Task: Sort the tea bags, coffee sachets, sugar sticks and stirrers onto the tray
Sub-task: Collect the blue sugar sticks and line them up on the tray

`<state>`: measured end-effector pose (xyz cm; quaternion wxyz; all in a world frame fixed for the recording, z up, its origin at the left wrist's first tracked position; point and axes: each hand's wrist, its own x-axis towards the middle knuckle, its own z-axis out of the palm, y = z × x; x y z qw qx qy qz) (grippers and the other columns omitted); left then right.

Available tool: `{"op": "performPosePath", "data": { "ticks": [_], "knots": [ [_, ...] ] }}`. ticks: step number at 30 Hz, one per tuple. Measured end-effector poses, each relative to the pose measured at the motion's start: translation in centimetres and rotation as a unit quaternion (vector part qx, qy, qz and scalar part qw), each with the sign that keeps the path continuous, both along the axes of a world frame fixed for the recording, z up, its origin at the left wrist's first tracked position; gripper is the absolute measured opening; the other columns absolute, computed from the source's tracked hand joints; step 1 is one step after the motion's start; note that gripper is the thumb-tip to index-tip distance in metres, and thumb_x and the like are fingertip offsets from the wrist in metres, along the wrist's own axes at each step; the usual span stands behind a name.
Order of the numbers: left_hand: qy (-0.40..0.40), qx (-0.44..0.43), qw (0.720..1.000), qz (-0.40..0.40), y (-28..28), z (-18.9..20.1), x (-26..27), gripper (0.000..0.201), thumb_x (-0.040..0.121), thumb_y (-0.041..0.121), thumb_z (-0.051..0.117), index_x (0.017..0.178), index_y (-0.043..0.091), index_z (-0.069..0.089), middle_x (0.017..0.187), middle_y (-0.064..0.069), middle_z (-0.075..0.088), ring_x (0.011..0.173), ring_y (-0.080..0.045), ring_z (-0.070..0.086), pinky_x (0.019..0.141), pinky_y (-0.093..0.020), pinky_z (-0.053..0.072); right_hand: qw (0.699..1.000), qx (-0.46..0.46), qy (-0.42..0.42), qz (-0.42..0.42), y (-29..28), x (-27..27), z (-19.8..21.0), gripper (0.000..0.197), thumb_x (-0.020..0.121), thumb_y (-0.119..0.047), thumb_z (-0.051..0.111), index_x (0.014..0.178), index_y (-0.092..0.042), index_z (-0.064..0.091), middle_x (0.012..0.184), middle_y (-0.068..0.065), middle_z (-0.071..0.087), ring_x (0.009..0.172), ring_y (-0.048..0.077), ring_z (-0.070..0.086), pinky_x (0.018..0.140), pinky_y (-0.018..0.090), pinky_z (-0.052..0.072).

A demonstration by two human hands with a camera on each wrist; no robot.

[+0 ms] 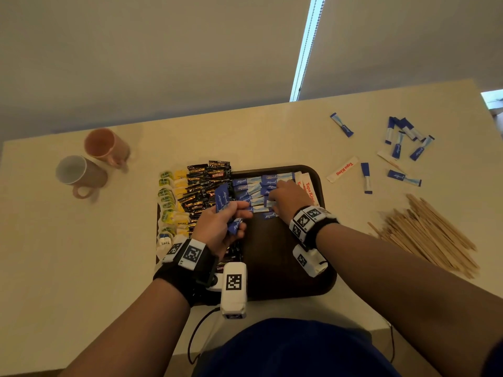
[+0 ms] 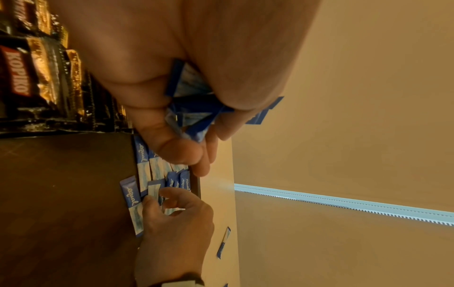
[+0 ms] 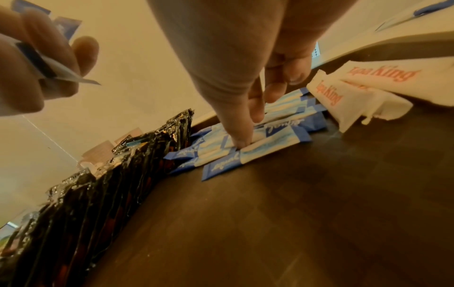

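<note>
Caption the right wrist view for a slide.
Right hand presses blue sugar sticks flat on the tray beside coffee sachets.

Place: likely an office pantry or break room
Surface: plain pale counter (image 1: 245, 131)
Window: roller blind (image 1: 163, 50) with bead chain (image 1: 309, 47)
Supplies: mugs (image 1: 92, 161), bulk wooden stirrers (image 1: 427, 235), Kopiko coffee sachets (image 1: 206, 186)

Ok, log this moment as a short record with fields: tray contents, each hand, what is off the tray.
tray: dark, near half bare
on tray: tea bags leftmost, then black coffee sachets, blue sugar sticks, white Tapa King packets
left hand: grips a bunch of blue sticks
right hand: fingertips press the laid sticks
off tray: loose blue sticks, wooden stirrers, one Tapa King packet, two mugs
</note>
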<state>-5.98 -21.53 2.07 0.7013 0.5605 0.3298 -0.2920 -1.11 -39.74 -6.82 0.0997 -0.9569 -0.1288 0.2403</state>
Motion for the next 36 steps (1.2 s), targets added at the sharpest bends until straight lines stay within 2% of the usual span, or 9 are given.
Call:
{"op": "performPosePath", "data": {
  "ticks": [12, 18, 20, 22, 24, 28, 30, 34, 36],
  "knots": [
    [-0.004, 0.002, 1.000, 0.002, 0.6, 0.1, 0.0, 0.029, 0.105, 0.022, 0.045, 0.111, 0.002, 0.066, 0.078, -0.005, 0.071, 0.060, -0.014, 0.058, 0.048, -0.021, 0.048, 0.999, 0.018, 0.035, 0.002, 1.1, 0.5, 0.4, 0.028, 0.090, -0.014, 0.066, 0.117, -0.013, 0.062, 0.121, 0.009, 0.054, 0.114, 0.026, 0.053, 0.096, 0.037, 0.049],
    [-0.004, 0.002, 1.000, 0.006, 0.3, 0.2, 0.0, 0.027, 0.104, 0.022, 0.046, 0.105, 0.005, 0.067, 0.079, -0.006, 0.070, 0.060, -0.014, 0.058, 0.049, -0.021, 0.049, 0.994, 0.076, 0.052, -0.054, 0.7, 1.3, 2.0, 0.012, 0.088, -0.012, 0.065, 0.098, -0.008, 0.070, 0.103, 0.009, 0.066, 0.097, 0.024, 0.063, 0.090, 0.033, 0.052],
    [0.000, -0.002, 1.000, 0.005, 0.1, 0.2, 0.1, 0.027, 0.105, 0.022, 0.046, 0.104, 0.006, 0.067, 0.078, -0.006, 0.070, 0.061, -0.014, 0.058, 0.049, -0.021, 0.049, 0.984, 0.142, 0.014, -0.107, -0.4, 1.8, 2.8, 0.007, 0.087, -0.012, 0.066, 0.093, -0.013, 0.068, 0.093, 0.003, 0.067, 0.087, 0.017, 0.063, 0.081, 0.029, 0.053],
    [-0.001, -0.005, 1.000, 0.003, -0.2, 0.2, 0.2, 0.027, 0.105, 0.022, 0.046, 0.104, 0.006, 0.067, 0.078, -0.005, 0.070, 0.061, -0.015, 0.058, 0.050, -0.021, 0.049, 0.966, 0.204, -0.026, -0.159, -1.8, 2.2, 3.8, 0.012, 0.085, -0.012, 0.069, 0.095, -0.019, 0.066, 0.084, -0.004, 0.063, 0.074, 0.009, 0.057, 0.066, 0.019, 0.046],
    [-0.003, -0.006, 1.000, 0.002, -0.4, 0.2, 0.3, 0.027, 0.105, 0.022, 0.046, 0.104, 0.005, 0.067, 0.078, -0.006, 0.070, 0.061, -0.015, 0.058, 0.051, -0.022, 0.049, 0.953, 0.235, -0.038, -0.188, -3.1, 2.3, 4.3, 0.014, 0.082, -0.013, 0.071, 0.093, -0.020, 0.066, 0.080, -0.005, 0.062, 0.071, 0.009, 0.057, 0.063, 0.019, 0.046],
    [0.000, -0.012, 1.000, -0.004, -0.6, 0.2, 0.3, 0.027, 0.105, 0.022, 0.046, 0.107, 0.004, 0.067, 0.081, -0.007, 0.070, 0.061, -0.015, 0.058, 0.051, -0.022, 0.049, 0.948, 0.221, 0.026, -0.228, -4.2, 1.3, 3.4, 0.007, 0.081, -0.015, 0.074, 0.084, -0.019, 0.070, 0.076, 0.000, 0.070, 0.070, 0.017, 0.068, 0.070, 0.036, 0.060],
    [0.000, -0.013, 1.000, -0.007, -0.7, 0.2, 0.2, 0.028, 0.105, 0.022, 0.045, 0.109, 0.004, 0.066, 0.080, -0.007, 0.070, 0.060, -0.015, 0.058, 0.050, -0.022, 0.049, 0.946, 0.206, 0.038, -0.247, -4.3, 0.6, 2.5, 0.007, 0.081, -0.017, 0.074, 0.082, -0.019, 0.068, 0.074, -0.001, 0.070, 0.070, 0.016, 0.068, 0.070, 0.033, 0.059],
    [0.000, -0.006, 1.000, -0.007, -0.4, 0.1, 0.0, 0.028, 0.105, 0.022, 0.046, 0.108, 0.004, 0.067, 0.081, -0.007, 0.070, 0.060, -0.015, 0.058, 0.050, -0.021, 0.049, 0.949, 0.167, 0.028, -0.267, -4.1, 0.1, 1.0, 0.009, 0.082, -0.025, 0.075, 0.087, -0.022, 0.067, 0.076, -0.009, 0.062, 0.075, 0.010, 0.060, 0.062, 0.019, 0.044],
    [0.003, -0.005, 1.000, -0.006, -0.2, 0.1, -0.1, 0.028, 0.104, 0.022, 0.047, 0.109, 0.004, 0.067, 0.082, -0.007, 0.070, 0.061, -0.015, 0.059, 0.050, -0.021, 0.050, 0.960, 0.128, 0.025, -0.248, -3.9, 0.1, 0.5, 0.009, 0.082, -0.030, 0.074, 0.088, -0.025, 0.068, 0.079, -0.010, 0.061, 0.082, 0.012, 0.060, 0.069, 0.022, 0.047]
  ]
}}
